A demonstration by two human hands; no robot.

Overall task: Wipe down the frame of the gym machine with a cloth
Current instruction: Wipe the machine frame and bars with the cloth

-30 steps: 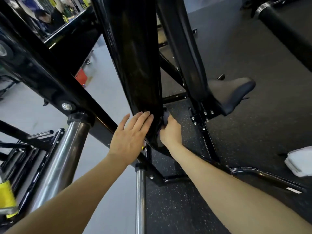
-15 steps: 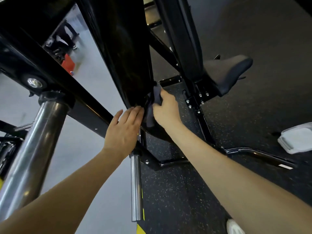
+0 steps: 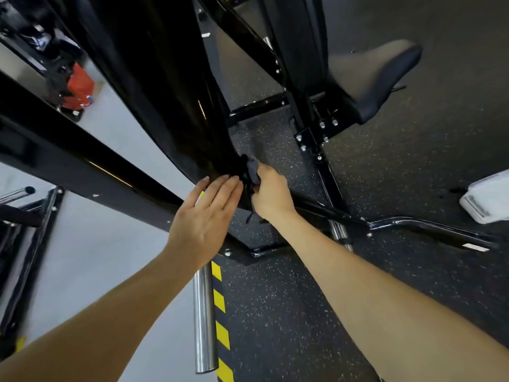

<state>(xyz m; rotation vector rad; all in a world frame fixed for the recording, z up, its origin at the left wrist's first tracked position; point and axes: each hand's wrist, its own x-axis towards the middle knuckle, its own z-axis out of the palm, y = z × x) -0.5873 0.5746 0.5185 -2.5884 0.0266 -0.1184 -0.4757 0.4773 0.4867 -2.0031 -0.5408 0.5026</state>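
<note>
Cloth (image 3: 252, 172) is bunched in your right hand (image 3: 271, 193), fingers curled round it, and it's pushed against the low end of the big black beam (image 3: 165, 92) of the frame, right where that beam comes down to the base bar (image 3: 344, 213). It's a dark grey rag, so it sort of melts into the black paint, and a thin strand of it hangs below your fist. How much of it sits behind the beam, can't tell from this angle. Your left hand (image 3: 205, 216) isn't holding anything: fingers straight and together, tips laid flat on the beam's lower edge, just beside the cloth and nearly touching your right knuckles. Both arms reach in from the bottom of the view. A second black beam (image 3: 82, 172) runs diagonally across the left and passes under your left hand. Below your left wrist a chrome peg (image 3: 205, 321) sticks out toward you, next to a strip of yellow and black tape (image 3: 220, 307) on the speckled rubber floor (image 3: 289, 312). The seat pad (image 3: 377, 78) is up on the right, bolted to an upright. Further off, a white thing (image 3: 487, 198) lies on the floor at the right edge, and a red box (image 3: 78, 88) is over on the pale floor at the upper left.
</note>
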